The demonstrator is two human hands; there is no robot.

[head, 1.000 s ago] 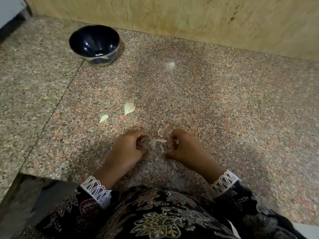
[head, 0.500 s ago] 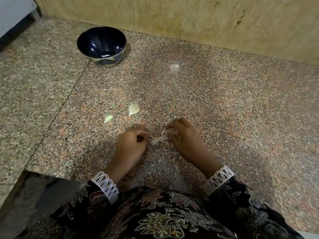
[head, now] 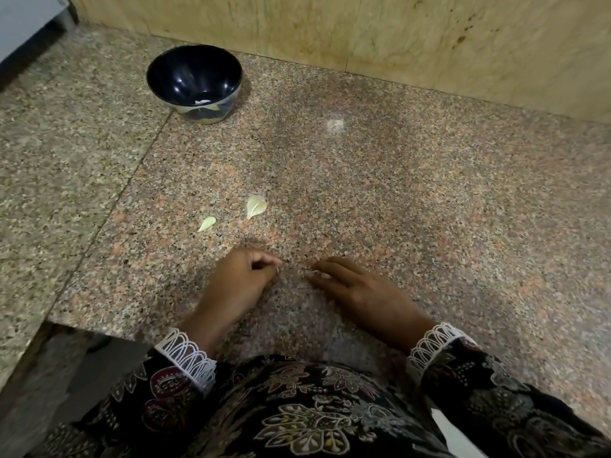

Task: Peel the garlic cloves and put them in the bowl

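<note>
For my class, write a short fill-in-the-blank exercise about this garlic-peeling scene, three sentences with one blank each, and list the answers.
1. The dark bowl stands on the granite counter near the ____ wall.
2. Between the bowl and the hands lie ____ pale garlic pieces.
3. The left hand has its fingers curled, while the right hand lies with its fingers ____.

Answers: wooden; two; straight

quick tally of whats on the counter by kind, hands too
Bowl: 1
Garlic cloves lying loose: 2, the larger clove and the smaller clove
Hands: 2, left hand and right hand
Total: 5
</note>
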